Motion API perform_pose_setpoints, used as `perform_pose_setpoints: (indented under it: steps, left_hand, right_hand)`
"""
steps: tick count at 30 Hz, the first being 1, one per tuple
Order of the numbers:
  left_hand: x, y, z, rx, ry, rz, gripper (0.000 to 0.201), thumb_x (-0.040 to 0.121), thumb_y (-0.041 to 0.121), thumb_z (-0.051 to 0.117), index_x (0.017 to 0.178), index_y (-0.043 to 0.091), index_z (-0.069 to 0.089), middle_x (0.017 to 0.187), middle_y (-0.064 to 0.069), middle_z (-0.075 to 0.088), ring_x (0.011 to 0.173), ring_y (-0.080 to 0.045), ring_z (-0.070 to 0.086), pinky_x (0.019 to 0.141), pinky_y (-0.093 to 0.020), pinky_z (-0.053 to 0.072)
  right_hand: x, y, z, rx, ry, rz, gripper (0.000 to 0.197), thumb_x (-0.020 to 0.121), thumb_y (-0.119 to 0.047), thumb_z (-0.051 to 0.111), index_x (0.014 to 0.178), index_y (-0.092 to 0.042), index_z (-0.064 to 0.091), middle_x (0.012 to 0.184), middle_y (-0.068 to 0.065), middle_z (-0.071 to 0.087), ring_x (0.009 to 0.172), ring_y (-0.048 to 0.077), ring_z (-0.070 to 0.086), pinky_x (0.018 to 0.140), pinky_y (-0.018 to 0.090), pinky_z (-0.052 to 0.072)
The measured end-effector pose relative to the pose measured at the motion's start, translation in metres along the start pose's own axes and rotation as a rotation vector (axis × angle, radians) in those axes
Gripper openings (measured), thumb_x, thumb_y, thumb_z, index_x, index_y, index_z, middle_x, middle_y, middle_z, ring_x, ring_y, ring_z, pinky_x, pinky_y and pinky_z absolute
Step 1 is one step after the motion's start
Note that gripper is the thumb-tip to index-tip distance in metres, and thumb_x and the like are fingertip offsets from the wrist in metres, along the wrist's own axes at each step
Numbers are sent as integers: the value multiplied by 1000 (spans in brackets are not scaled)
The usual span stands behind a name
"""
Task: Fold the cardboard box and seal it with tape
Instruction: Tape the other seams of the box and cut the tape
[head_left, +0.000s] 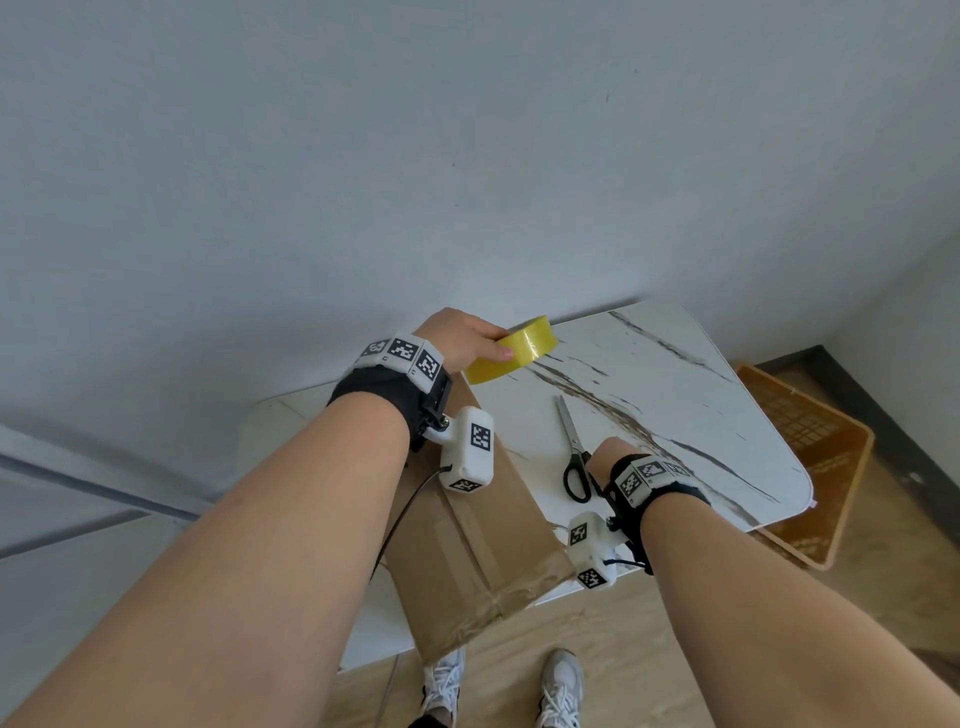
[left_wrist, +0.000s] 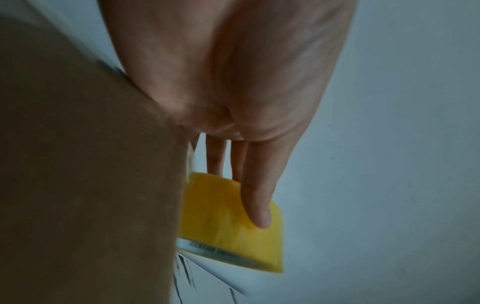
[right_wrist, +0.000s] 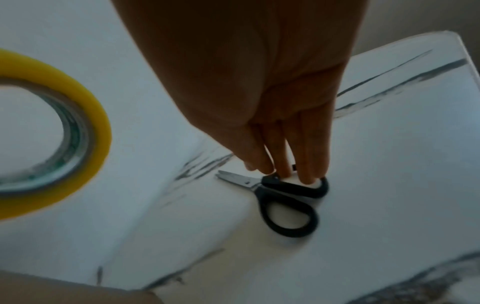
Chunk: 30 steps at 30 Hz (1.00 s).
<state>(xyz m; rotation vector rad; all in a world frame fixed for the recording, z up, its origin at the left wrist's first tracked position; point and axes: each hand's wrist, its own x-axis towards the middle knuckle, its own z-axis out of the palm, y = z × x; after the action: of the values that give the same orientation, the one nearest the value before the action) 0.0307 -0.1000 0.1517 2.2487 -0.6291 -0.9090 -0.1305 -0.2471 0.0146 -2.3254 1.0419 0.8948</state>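
The brown cardboard box (head_left: 483, 540) lies closed on the white marble table (head_left: 675, 395), with clear tape along its top seam and its near end past the table's front edge. My left hand (head_left: 467, 340) holds a yellow tape roll (head_left: 511, 351) above the box's far end, thumb across its outer face. In the left wrist view my fingers (left_wrist: 255, 197) lie along the roll (left_wrist: 223, 218) beside the box (left_wrist: 78, 185). Black-handled scissors (head_left: 574, 452) lie flat on the table right of the box. My right hand (right_wrist: 283, 170) reaches down, straight fingertips touching the scissors' upper handle loop (right_wrist: 291, 188).
An orange plastic basket (head_left: 810, 457) stands on the wooden floor right of the table. A grey wall runs just behind the table. My white shoes (head_left: 561, 686) are below the box's overhanging end.
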Motion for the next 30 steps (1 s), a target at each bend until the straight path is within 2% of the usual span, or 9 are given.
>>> perform_pose_setpoints:
  steps: [3, 6, 9, 11, 16, 19, 23, 26, 30]
  left_hand:
    - [-1, 7, -2, 118, -13, 29, 43, 86, 27, 69, 127, 19, 61, 135, 1, 56, 126, -17, 50, 91, -18, 32]
    - [0, 14, -1, 264, -31, 45, 42, 84, 27, 70, 126, 20, 62, 134, 1, 57, 124, -18, 51, 99, -22, 34]
    - [1, 24, 4, 510, -37, 78, 40, 84, 37, 67, 123, 30, 63, 128, 5, 58, 120, -22, 51, 106, -42, 36]
    - [-2, 31, 5, 638, -23, 106, 39, 84, 41, 64, 122, 37, 62, 127, 8, 56, 120, -22, 49, 105, -48, 34]
    - [-3, 34, 9, 634, 38, 146, 37, 83, 34, 68, 119, 40, 62, 131, 9, 53, 124, -21, 47, 107, -45, 31]
    - [-5, 31, 10, 430, 102, 109, 45, 89, 17, 62, 132, 27, 54, 143, 1, 47, 129, -20, 46, 107, -31, 36]
    - [-6, 22, 3, 390, 165, 21, 42, 98, 4, 37, 136, 15, 51, 149, -5, 40, 135, -22, 40, 110, -28, 32]
    - [-6, 11, 2, 351, 204, -14, 42, 98, 1, 33, 133, 13, 55, 147, -5, 43, 134, -22, 41, 110, -28, 33]
    - [-7, -1, 4, 296, 246, -44, 41, 98, 2, 34, 129, 15, 58, 144, -4, 47, 131, -22, 45, 107, -29, 36]
  right_hand:
    - [-9, -6, -21, 372, 194, -98, 39, 93, -15, 54, 132, -12, 55, 132, 9, 59, 111, 24, 59, 96, 31, 44]
    - [-23, -25, -51, 663, 416, -341, 64, 82, -14, 69, 140, -25, 46, 138, 3, 50, 118, 23, 55, 100, 31, 42]
    - [-37, -40, -73, 646, 418, -531, 83, 71, -7, 75, 142, -35, 40, 147, -2, 36, 107, 22, 56, 99, 41, 49]
    - [-46, -44, -80, 545, 398, -566, 76, 70, -4, 75, 136, -32, 49, 149, -5, 35, 101, 17, 52, 98, 37, 48]
    - [-57, -38, -79, 423, 397, -487, 57, 73, -16, 78, 126, -18, 56, 123, 1, 57, 102, 21, 56, 86, 32, 46]
    - [-54, -31, -72, 475, 367, -433, 56, 74, -20, 77, 125, -13, 55, 118, 6, 60, 89, 23, 60, 82, 38, 53]
    - [-42, -16, -53, 402, 214, -311, 48, 87, -7, 57, 134, -11, 52, 125, 14, 61, 98, 33, 65, 90, 41, 53]
    - [-31, -5, -33, 105, 142, -228, 51, 92, -2, 47, 141, -14, 45, 138, 14, 52, 120, 32, 55, 99, 37, 46]
    - [-25, 2, -10, -38, 59, -189, 52, 97, -1, 37, 148, -14, 35, 144, 12, 46, 125, 27, 50, 96, 29, 43]
